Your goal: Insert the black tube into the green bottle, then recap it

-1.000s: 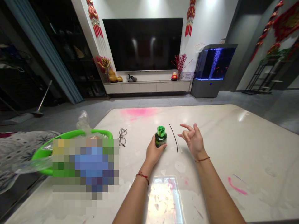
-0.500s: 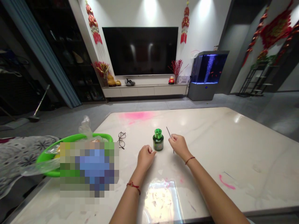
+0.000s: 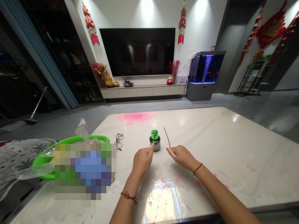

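Note:
A small dark-green glass bottle (image 3: 158,146) stands upright on the pale marble-look table (image 3: 233,133), with a shiny bright-green cap (image 3: 154,134) on top. My left hand (image 3: 142,160) is just in front and to the left of it, fingers curled and thumb up, overlapping the bottle's lower side. Whether the thumb touches the glass, or the fingers hold anything, I cannot tell. To the right of the bottle, my right hand (image 3: 183,156) is closed, its thumb and fingers pinching the lower part of a thin black stick (image 3: 167,137). The stick points up and away, slightly curved.
Eyeglasses (image 3: 119,141) lie left of the bottle. A green basket (image 3: 99,137) with plastic bags stands at the table's left, partly blurred out. Pink stains (image 3: 136,116) mark the tabletop. Beyond are a television (image 3: 140,51) and an aquarium (image 3: 205,70).
My right hand has moved down and toward me, now gripping the stick near its lower end instead of midway. My left thumb has risen in front of the bottle. The view has shifted slightly.

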Demonstrator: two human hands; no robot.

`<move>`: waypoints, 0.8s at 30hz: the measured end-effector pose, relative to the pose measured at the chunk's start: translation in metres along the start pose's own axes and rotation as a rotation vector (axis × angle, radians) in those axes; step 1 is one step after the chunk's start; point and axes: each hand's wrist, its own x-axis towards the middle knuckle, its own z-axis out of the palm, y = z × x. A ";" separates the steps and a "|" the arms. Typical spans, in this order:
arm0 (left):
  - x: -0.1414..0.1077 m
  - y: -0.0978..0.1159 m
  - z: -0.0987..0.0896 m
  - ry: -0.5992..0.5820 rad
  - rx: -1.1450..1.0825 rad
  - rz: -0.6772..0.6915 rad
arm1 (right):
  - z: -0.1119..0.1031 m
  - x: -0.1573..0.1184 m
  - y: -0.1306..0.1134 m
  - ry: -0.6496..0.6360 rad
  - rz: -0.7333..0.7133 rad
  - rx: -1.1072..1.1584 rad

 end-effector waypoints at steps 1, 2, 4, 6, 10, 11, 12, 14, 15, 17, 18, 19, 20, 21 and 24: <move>0.000 0.003 -0.001 -0.031 -0.079 -0.024 | -0.004 0.000 0.003 -0.027 0.049 0.201; 0.000 0.005 -0.002 -0.088 -0.188 -0.059 | -0.007 0.000 0.006 -0.064 0.101 0.390; 0.001 0.009 -0.007 -0.273 -0.496 -0.161 | -0.014 0.000 0.014 -0.171 0.171 0.732; 0.002 0.011 -0.010 -0.565 -0.825 -0.234 | -0.015 -0.001 0.021 -0.322 0.179 1.031; 0.005 0.001 -0.003 -0.819 -1.122 -0.314 | -0.002 -0.001 0.027 -0.793 0.232 1.514; 0.006 -0.003 0.001 -0.856 -1.136 -0.348 | 0.003 -0.001 0.027 -0.864 0.260 1.558; 0.007 -0.008 0.005 -0.873 -1.140 -0.382 | 0.008 0.000 0.027 -0.901 0.289 1.585; 0.008 -0.016 0.012 -0.865 -1.153 -0.432 | 0.015 0.001 0.027 -0.921 0.341 1.598; 0.010 -0.019 0.015 -0.860 -1.154 -0.449 | 0.017 0.002 0.027 -0.917 0.365 1.589; 0.012 -0.022 0.019 -0.808 -1.144 -0.488 | 0.017 0.003 0.027 -0.893 0.407 1.554; 0.013 -0.022 0.019 -0.738 -1.146 -0.505 | 0.016 0.003 0.027 -0.865 0.424 1.533; 0.015 -0.022 0.019 -0.633 -1.161 -0.519 | 0.014 0.004 0.027 -0.820 0.437 1.511; 0.016 -0.021 0.018 -0.501 -1.192 -0.530 | 0.011 0.005 0.027 -0.758 0.447 1.489; 0.018 -0.020 0.017 -0.345 -1.238 -0.537 | 0.009 0.006 0.028 -0.681 0.456 1.462; 0.022 -0.021 0.011 0.074 -1.392 -0.611 | 0.004 0.010 0.032 -0.367 0.504 1.310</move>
